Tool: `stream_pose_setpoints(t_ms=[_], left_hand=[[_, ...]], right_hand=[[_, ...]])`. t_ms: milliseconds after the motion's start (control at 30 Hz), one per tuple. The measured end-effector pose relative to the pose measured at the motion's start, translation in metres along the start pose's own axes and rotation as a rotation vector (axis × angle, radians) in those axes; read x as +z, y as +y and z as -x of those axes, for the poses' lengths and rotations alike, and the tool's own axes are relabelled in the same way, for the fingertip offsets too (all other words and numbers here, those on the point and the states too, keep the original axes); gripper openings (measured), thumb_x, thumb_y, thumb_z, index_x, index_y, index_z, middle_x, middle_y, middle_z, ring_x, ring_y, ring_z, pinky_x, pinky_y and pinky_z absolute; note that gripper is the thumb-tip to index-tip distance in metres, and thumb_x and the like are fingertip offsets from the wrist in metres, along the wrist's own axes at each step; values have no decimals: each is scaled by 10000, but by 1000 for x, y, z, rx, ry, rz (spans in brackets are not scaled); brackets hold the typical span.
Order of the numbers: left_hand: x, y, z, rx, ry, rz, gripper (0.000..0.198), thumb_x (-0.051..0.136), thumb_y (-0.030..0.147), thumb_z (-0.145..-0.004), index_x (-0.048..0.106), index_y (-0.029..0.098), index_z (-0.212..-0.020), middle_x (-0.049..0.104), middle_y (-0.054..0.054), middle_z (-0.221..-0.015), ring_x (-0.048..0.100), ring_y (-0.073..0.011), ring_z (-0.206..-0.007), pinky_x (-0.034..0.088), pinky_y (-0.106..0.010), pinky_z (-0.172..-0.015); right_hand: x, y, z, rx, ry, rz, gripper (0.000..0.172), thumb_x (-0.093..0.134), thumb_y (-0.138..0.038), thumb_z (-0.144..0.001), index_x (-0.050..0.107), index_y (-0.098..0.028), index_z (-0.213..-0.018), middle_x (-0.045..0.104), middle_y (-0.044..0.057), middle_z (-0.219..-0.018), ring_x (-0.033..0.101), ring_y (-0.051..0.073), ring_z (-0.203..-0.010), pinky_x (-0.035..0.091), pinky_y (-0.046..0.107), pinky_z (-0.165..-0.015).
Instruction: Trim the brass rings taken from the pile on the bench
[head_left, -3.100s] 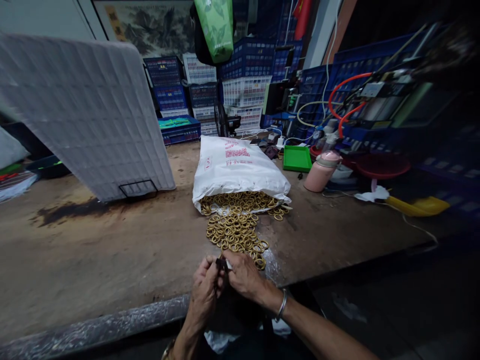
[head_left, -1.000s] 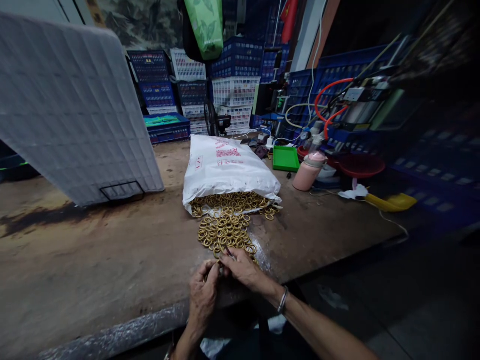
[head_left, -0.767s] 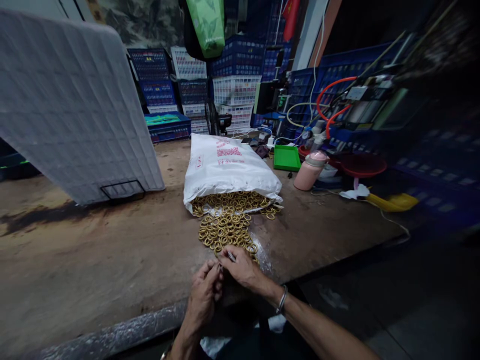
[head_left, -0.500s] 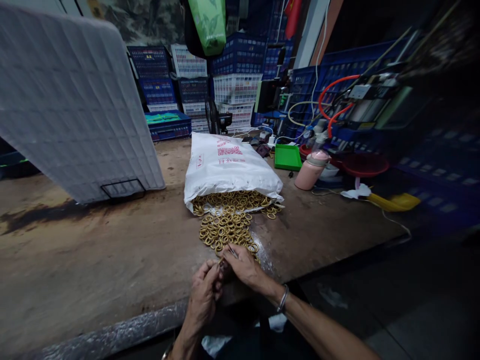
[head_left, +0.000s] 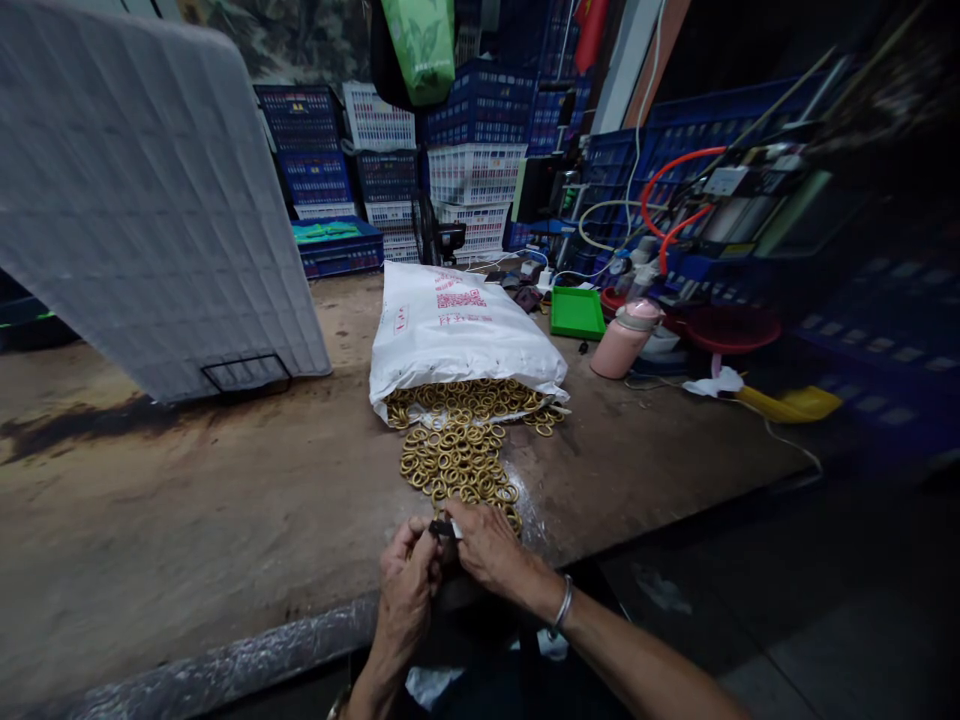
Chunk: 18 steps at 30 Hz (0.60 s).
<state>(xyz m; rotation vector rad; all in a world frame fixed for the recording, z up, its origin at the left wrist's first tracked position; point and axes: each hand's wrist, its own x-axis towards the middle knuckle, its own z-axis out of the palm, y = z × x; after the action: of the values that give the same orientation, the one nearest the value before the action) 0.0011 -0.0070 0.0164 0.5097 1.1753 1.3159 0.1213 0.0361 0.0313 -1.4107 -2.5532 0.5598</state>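
My left hand (head_left: pixel 407 572) is closed, its thumb and fingers pinching a small dark flat piece (head_left: pixel 441 528). My right hand (head_left: pixel 491 545) meets it from the other side, fingers closed at a small light-coloured flat bit (head_left: pixel 457 530). Whether the light bit and the dark piece are one thing, I cannot tell. Just beyond the hands lies a heap of brass-coloured rings (head_left: pixel 454 460). The rings spill from the mouth of a white sack (head_left: pixel 465 340) with red print, lying on its side on the wooden table (head_left: pixel 247 520).
At the left a tall pale quilted panel (head_left: pixel 157 200) stands on the table. To the right of the sack are a green tray (head_left: pixel 576 313), a pink bottle (head_left: pixel 622 345) and a yellow scoop (head_left: pixel 795 403). Stacked crates (head_left: pixel 476 175) fill the back.
The dark piece with the light bit now shows between my fingers. Earlier a thin metal-looking piece showed at my right fingertips. My right hand has turned slightly; sack and heap look the same.
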Motion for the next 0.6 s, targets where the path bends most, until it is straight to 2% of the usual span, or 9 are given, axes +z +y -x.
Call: stream_pose_setpoints(t_ms=[167,233,300,367,433,500,600], left_hand=[[-1,8,18,-54,5,-61,301,658,424,-613,514,179,-712,438,88,-464,306,-17,-349,193,-134,-351],[-2,9,33,-117,-69,-100,304,658,434,-618,504,176,-664,430,82,-453,282,-14,-344,169,-137,-343],[-8,2,46,-207,-197,-130,307,654,434,-628,496,171,-634,437,74,-441,236,-7,-322,124,-146,-330],[-18,-15,53,-307,-297,-122,329,655,451,-620,487,168,-607,448,67,-421,222,-2,-296,114,-152,-323],[-33,-38,53,-420,-319,-93,368,686,457,-577,476,156,-565,479,51,-413,254,4,-291,118,-140,-327],[-48,-61,49,-492,-292,-58,395,724,460,-520,488,144,-548,510,33,-410,303,0,-293,132,-129,-326],[-58,-84,41,-630,-165,-34,385,756,434,-487,560,125,-609,563,11,-465,384,-20,-312,180,-126,-310]], right_hand=[[-4,5,-4,61,32,98,279,420,-98,-674,483,-168,-937,608,64,-791,527,162,-669,248,246,-565],[-10,17,-6,162,63,119,265,404,-89,-687,500,-162,-923,609,68,-758,524,164,-638,252,248,-556],[-18,36,-4,249,128,99,251,396,-94,-702,515,-161,-913,605,59,-723,516,156,-608,259,244,-546],[-24,57,3,286,194,12,213,395,-109,-721,527,-168,-878,593,40,-694,511,142,-607,277,230,-549],[-25,75,16,322,257,-121,162,381,-164,-773,532,-178,-828,580,21,-671,506,128,-608,298,213,-554],[-21,86,31,361,290,-221,164,377,-234,-807,531,-183,-792,569,8,-657,502,121,-603,313,205,-553],[-12,87,48,353,276,-281,141,430,-289,-801,527,-189,-822,569,-5,-674,506,117,-607,325,203,-554]])
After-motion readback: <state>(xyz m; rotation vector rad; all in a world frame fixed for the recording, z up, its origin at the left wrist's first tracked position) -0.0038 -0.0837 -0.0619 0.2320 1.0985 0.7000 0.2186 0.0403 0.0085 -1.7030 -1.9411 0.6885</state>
